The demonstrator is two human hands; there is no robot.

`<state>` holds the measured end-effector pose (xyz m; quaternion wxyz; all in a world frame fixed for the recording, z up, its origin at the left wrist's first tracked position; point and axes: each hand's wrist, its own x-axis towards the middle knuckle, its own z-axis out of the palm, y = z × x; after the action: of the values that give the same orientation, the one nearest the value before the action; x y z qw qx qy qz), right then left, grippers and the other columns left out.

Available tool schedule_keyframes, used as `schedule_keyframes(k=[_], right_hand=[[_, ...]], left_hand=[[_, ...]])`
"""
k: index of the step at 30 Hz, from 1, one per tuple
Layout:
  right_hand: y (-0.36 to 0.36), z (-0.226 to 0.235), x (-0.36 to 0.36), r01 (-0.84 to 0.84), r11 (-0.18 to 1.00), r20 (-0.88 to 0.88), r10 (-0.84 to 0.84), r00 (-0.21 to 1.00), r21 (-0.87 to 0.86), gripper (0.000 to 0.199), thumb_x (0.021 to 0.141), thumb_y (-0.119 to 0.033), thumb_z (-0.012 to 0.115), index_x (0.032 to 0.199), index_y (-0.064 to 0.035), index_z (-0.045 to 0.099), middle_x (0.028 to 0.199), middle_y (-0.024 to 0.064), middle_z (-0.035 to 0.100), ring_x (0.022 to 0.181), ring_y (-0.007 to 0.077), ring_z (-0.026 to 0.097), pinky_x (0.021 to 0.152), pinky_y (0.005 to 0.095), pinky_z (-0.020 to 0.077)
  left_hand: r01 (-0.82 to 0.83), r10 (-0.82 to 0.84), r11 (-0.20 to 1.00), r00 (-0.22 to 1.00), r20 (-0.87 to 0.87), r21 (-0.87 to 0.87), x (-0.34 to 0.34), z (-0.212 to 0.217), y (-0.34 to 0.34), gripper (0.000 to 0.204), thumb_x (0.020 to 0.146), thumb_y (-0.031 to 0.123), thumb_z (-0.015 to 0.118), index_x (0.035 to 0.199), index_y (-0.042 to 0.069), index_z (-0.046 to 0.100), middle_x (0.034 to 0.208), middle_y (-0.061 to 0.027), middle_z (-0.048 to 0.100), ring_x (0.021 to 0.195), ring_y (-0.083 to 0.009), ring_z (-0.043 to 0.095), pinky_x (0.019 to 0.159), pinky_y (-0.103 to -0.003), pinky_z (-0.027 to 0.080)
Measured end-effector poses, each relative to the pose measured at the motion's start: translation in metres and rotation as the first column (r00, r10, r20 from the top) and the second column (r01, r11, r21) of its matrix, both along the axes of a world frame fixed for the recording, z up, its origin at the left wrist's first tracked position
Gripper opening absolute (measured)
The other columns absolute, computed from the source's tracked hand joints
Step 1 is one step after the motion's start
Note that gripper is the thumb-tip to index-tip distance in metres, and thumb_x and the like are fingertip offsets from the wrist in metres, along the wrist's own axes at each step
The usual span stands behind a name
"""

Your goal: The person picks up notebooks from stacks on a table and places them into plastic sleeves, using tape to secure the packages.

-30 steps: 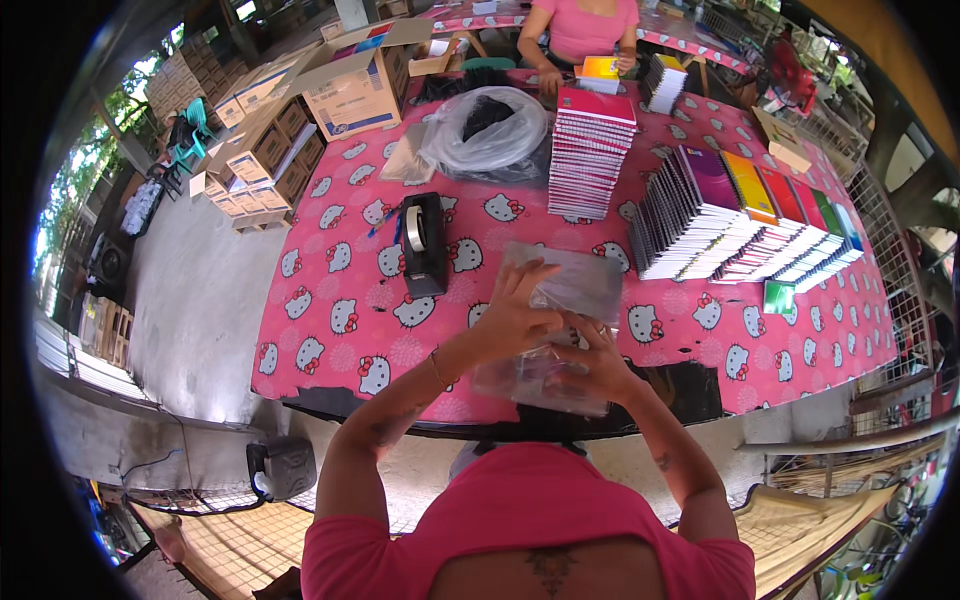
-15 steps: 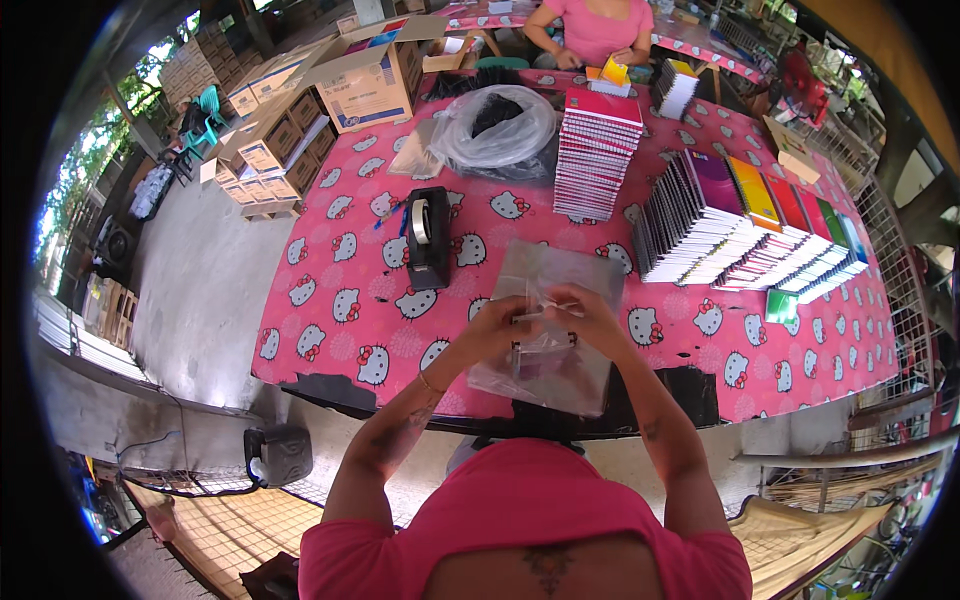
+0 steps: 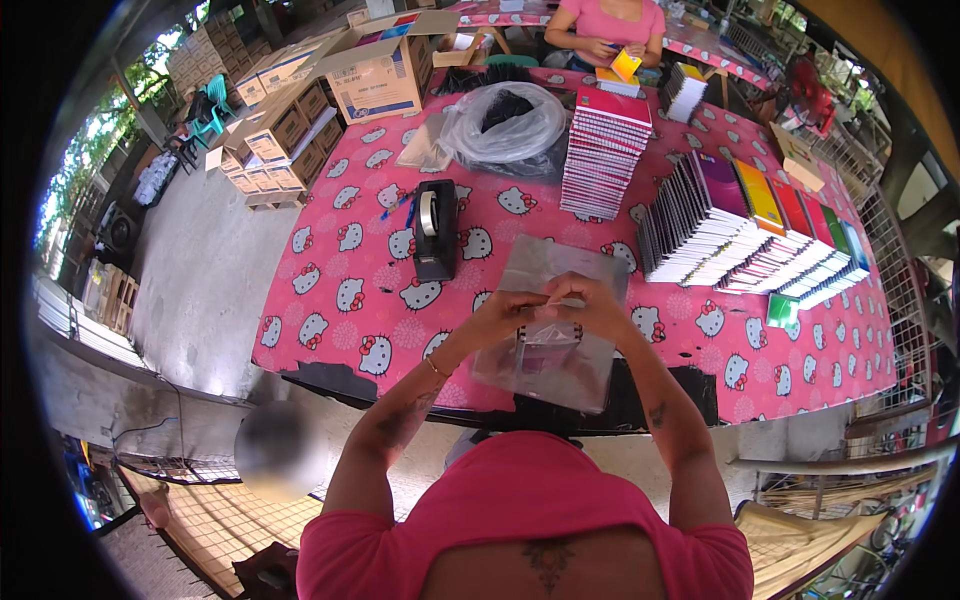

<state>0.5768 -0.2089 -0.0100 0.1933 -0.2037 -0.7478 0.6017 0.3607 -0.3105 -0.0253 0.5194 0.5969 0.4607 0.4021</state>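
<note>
Head view is showing you working at the near edge of the pink patterned surface (image 3: pixel 330 250). Your left hand (image 3: pixel 508 312) and right hand (image 3: pixel 585 296) are meeting close together, each pinching with narrow fingertips the top of a clear plastic bag (image 3: pixel 550 335). You are holding the bag up just above the surface, so it is hanging toward you and its mouth is staying within reach of both hands. Something dark is sitting inside the bag's lower half, though you cannot tell exactly what it is through the glare.

A black tape dispenser (image 3: pixel 435 228) is standing just left of your hands, near enough to reach without stretching. Farther off, a tall stack of notebooks (image 3: pixel 603 150) is rising in the middle, and a fanned row of colourful notebooks (image 3: pixel 750 225) is spreading to the right, laid overlapping so that single ones are coming off easily. A heap of clear plastic (image 3: pixel 505 125) is lying at the far side beside a cardboard box (image 3: pixel 380 70).

Across the surface, another person's hands (image 3: pixel 612 50) are busy with a small yellow item.
</note>
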Motion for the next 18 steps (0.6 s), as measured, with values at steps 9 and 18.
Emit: schedule_keyframes(k=[9,18], right_hand=[[-0.069,0.019,0.030,0.209,0.806,0.017,-0.262,0.965,0.555,0.050,0.083,-0.011,0.074,0.130,-0.0076,0.058,0.126,0.0150,0.064,0.119,0.0321,0.062,0.111,0.0420,0.0401],[-0.078,-0.004,0.017,0.405,0.779,-0.189,-0.359,0.914,0.479,0.046,0.080,-0.002,0.073,0.124,-0.0073,0.061,0.096,0.0113,0.072,0.094,0.0283,0.069,0.084,0.0381,0.0539]], left_hand=[[0.278,0.300,0.747,0.670,-0.680,0.604,0.010,0.043,-0.038,0.047,0.087,0.026,0.072,0.129,0.009,0.062,0.140,-0.0171,0.054,0.126,-0.0350,0.053,0.107,-0.048,0.040],[0.052,0.182,0.901,0.855,-0.486,0.430,0.017,0.040,-0.025,0.018,0.081,0.016,0.074,0.095,0.008,0.066,0.090,-0.0093,0.072,0.087,-0.0272,0.071,0.077,-0.041,0.053]])
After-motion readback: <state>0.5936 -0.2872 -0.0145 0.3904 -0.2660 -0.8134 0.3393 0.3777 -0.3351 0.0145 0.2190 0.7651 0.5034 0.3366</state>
